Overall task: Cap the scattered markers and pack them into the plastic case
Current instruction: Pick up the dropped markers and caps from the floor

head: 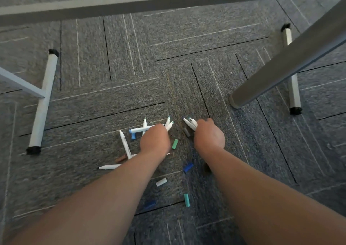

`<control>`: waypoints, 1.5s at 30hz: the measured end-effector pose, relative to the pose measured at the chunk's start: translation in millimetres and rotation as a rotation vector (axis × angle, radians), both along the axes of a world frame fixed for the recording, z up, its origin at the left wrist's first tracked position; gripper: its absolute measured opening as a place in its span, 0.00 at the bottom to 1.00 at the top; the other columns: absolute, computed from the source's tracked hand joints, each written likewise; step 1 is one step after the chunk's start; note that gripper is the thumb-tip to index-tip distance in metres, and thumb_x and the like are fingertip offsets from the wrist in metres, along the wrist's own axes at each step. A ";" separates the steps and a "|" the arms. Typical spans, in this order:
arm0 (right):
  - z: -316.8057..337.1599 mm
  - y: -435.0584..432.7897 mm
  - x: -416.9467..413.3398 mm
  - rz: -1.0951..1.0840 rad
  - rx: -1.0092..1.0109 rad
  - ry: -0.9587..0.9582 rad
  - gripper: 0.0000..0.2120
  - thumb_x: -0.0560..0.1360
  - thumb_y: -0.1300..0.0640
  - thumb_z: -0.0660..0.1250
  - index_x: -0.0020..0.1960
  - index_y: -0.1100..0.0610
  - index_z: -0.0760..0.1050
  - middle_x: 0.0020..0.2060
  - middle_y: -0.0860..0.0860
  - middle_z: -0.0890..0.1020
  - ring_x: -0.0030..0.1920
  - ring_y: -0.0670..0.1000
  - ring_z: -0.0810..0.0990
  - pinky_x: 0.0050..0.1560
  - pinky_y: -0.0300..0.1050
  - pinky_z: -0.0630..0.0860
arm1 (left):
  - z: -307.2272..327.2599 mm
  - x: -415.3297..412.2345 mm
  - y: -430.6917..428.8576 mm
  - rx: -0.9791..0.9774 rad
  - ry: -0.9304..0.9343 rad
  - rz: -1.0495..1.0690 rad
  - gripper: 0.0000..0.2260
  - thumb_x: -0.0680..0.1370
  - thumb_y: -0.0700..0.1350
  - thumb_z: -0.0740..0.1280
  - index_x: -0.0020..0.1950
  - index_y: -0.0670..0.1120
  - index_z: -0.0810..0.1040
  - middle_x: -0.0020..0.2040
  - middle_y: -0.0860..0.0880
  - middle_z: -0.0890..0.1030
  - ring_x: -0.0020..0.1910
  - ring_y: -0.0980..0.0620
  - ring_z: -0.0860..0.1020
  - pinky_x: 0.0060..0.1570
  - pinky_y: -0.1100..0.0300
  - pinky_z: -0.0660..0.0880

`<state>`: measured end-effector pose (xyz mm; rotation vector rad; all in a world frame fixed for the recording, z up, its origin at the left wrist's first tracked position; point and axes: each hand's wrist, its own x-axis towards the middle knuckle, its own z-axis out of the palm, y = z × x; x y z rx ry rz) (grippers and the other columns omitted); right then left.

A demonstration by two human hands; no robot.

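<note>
White uncapped markers lie scattered on grey carpet. My left hand is closed around two markers whose teal tips stick out past the fingers. My right hand grips a small bunch of markers with the tips pointing up-left. More markers lie loose to the left: one long white marker, one with a blue cap, and another near my left forearm. Loose caps are strewn between my arms: green, blue, white, teal, brown. No plastic case is in view.
A thick grey table leg stands on the carpet just right of my right hand. White floor rails of a desk frame lie at the left and far right. A table edge crosses the top.
</note>
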<state>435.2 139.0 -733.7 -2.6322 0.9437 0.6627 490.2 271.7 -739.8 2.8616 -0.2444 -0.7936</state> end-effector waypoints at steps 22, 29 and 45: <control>2.9 51.6 33.9 -0.306 0.394 -0.143 0.12 0.79 0.51 0.62 0.54 0.58 0.77 0.38 0.51 0.80 0.40 0.53 0.81 0.41 0.49 0.80 | 23.4 42.7 46.4 0.140 -0.160 -0.242 0.03 0.78 0.41 0.66 0.50 0.47 0.74 0.42 0.50 0.70 0.39 0.47 0.72 0.35 0.54 0.68; 1.2 60.9 33.8 -0.318 0.408 -0.130 0.05 0.79 0.54 0.62 0.47 0.55 0.72 0.35 0.50 0.77 0.37 0.53 0.80 0.36 0.46 0.77 | 15.0 35.1 47.5 0.155 -0.136 -0.320 0.05 0.75 0.37 0.66 0.45 0.46 0.74 0.47 0.47 0.73 0.42 0.46 0.74 0.34 0.54 0.66; 4.3 68.0 34.2 -0.308 0.460 -0.151 0.07 0.79 0.53 0.61 0.46 0.56 0.74 0.36 0.51 0.80 0.34 0.51 0.78 0.31 0.43 0.71 | 16.3 24.8 47.7 0.018 -0.039 0.071 0.05 0.76 0.38 0.66 0.44 0.44 0.70 0.37 0.48 0.72 0.39 0.44 0.75 0.36 0.54 0.70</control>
